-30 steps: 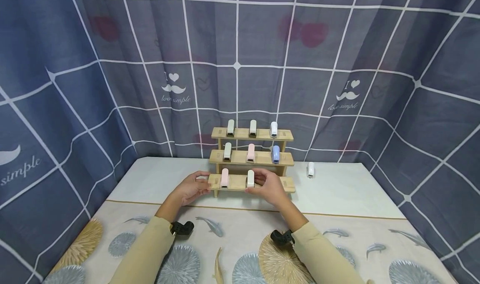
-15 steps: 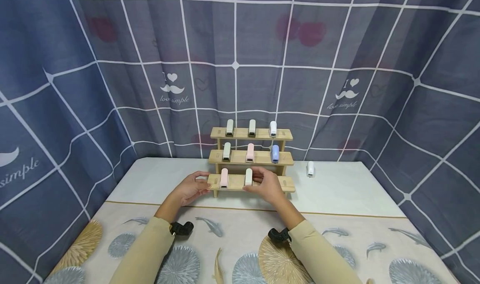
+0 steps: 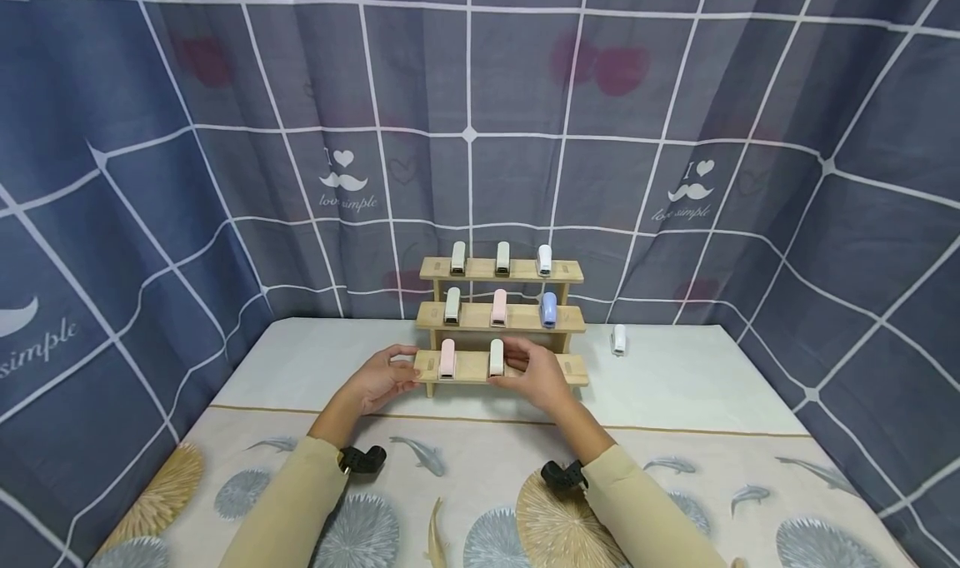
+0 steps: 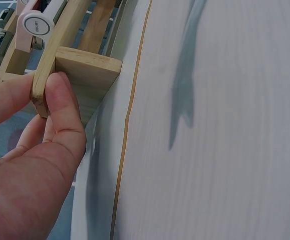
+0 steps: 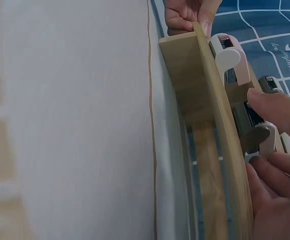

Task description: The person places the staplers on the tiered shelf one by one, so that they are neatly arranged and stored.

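Note:
A three-tier wooden display stand [image 3: 471,373] carries small staplers. My left hand [image 3: 381,381] pinches the left end of its bottom shelf, thumb against the near face in the left wrist view. On that shelf a pale green stapler [image 3: 497,358] stands near the middle, and my right hand [image 3: 542,378] holds it. Seen from the right wrist, the thumb [image 5: 275,107] and the fingers lie on opposite sides of this stapler [image 5: 255,131]. To its left on the same shelf is a pink stapler [image 3: 447,358], untouched by either hand.
The middle shelf bears a pale green, a pink [image 3: 498,308] and a blue stapler [image 3: 549,310]. Two pale green ones and a white one [image 3: 544,260] sit on top. Another white stapler [image 3: 618,340] lies on the table right of the stand. A grid-patterned curtain [image 3: 420,176] hangs behind.
The pale green stapler and my right hand have shifted very slightly left along the bottom shelf. My left hand keeps its place on the shelf end.

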`<state>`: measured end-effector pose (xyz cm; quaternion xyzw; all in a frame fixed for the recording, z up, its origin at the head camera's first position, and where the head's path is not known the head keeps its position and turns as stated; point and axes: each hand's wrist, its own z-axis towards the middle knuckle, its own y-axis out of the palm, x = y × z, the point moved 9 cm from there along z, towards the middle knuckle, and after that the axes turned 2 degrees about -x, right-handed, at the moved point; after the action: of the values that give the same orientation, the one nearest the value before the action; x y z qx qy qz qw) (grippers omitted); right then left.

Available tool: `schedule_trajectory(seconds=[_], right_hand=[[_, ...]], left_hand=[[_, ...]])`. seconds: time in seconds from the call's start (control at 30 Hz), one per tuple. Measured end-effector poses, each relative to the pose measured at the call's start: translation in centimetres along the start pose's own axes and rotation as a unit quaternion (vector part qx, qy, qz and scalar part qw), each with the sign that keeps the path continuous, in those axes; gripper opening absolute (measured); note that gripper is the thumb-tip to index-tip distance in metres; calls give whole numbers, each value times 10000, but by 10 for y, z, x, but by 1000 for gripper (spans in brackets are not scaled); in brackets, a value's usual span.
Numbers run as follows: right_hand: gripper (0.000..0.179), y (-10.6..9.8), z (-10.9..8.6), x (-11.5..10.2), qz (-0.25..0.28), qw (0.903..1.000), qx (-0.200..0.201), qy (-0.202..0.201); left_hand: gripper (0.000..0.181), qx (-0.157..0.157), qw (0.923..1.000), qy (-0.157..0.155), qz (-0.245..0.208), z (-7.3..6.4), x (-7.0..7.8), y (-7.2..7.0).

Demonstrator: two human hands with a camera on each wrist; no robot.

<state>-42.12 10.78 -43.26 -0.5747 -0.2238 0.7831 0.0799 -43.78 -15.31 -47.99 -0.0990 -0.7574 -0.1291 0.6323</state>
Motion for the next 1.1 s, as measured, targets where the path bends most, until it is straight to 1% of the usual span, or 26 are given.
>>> schedule_trajectory(seconds=[0.13, 0.27, 0.47, 0.63, 0.77, 0.93, 1.1], right_hand=[[73, -9, -9, 3, 382, 9992, -21, -95], [69, -24, -21, 6, 668, 9975, 58, -213], [58, -49, -37, 13, 861, 9953, 232, -374], [47, -75, -47, 24, 724, 9941, 639, -495], [44, -96, -52, 32, 478, 9934, 907, -515], [42, -121, -58, 40, 60, 9934, 1035, -485], [39, -142, -61, 44, 6, 9918, 1089, -670]], left_hand=[[60, -44, 10000, 3, -55, 1, -1, 0], [60, -27, 10000, 20, -49, 1, -1, -1], [60, -35, 10000, 50, -42, 0, 1, -1], [61, -74, 9999, 52, -75, -1, 0, 1], [61, -65, 9999, 62, -78, -1, 0, 1], [60, -49, 10000, 64, -30, 0, -1, 0], [60, -16, 10000, 26, 8, 1, -2, -1]])
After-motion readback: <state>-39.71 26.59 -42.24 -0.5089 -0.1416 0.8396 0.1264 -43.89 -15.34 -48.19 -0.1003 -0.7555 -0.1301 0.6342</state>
